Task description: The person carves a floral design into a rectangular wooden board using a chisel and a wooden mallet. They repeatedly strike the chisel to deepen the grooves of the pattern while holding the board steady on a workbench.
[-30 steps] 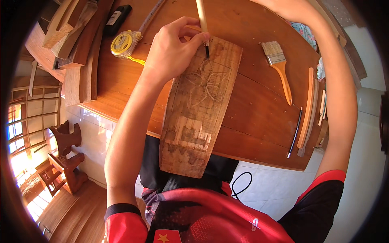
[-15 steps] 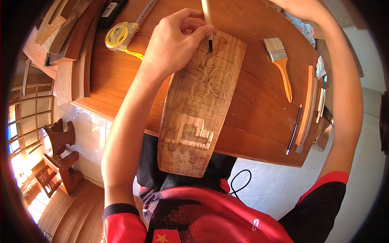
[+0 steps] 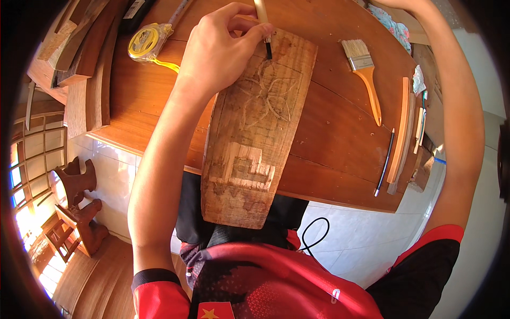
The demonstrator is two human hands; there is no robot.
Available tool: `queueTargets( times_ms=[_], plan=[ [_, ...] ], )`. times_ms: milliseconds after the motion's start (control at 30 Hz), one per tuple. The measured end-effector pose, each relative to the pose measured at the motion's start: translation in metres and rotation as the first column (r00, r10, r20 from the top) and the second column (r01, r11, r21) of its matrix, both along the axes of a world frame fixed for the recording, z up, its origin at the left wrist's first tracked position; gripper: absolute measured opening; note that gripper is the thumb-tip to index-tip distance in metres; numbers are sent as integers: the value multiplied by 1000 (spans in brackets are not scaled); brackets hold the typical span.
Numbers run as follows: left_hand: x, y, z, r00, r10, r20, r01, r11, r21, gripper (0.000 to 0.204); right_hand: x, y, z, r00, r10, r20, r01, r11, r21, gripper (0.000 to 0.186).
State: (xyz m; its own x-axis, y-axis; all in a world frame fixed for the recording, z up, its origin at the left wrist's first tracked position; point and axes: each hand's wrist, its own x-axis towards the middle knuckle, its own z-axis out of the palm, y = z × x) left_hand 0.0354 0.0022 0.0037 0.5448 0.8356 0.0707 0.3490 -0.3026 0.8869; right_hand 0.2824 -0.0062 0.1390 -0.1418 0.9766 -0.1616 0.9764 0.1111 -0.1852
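Observation:
My left hand (image 3: pixel 226 45) pinches a carving chisel (image 3: pixel 262 16) by its pale wooden handle. The dark blade points down onto a worn wooden board (image 3: pixel 249 133), at the top of a flower outline carved in it. Below the flower, a pale, rough stepped patch is cut into the surface. The board lies partly on the table, its near end jutting over the front edge above my lap. My right arm (image 3: pixel 459 122) reaches up the right side, and its hand is beyond the top edge.
On the table (image 3: pixel 340 165) lie a flat paintbrush (image 3: pixel 364 72), a pencil (image 3: pixel 384 162), thin wood strips (image 3: pixel 399 130) and a yellow tape measure (image 3: pixel 146 42). Stacked wood pieces (image 3: pixel 87 103) fill the far left. A patterned cloth (image 3: pixel 393 26) sits at the far right.
The whole view has shifted slightly, so things sit a little higher and further left. My left hand keeps its pinch on the chisel, with the blade still at the flower's top.

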Motion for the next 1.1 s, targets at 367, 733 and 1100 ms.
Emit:
queueTargets(
  times_ms=[367, 733, 1100],
  plan=[
    [-16, -5, -6, 990, 117, -81, -113, 992, 55, 40, -9, 25, -8, 990, 134, 33, -129, 984, -122, 40],
    [2, -6, -7, 994, 77, 73, -76, 997, -17, 43, 17, 11, -1, 994, 94, 54, -95, 995, 17, 44],
    [3, -9, -7, 995, 90, 42, -92, 995, 46, 42, 15, 11, -1, 976, 169, 138, -173, 985, 20, 45]
  ],
)
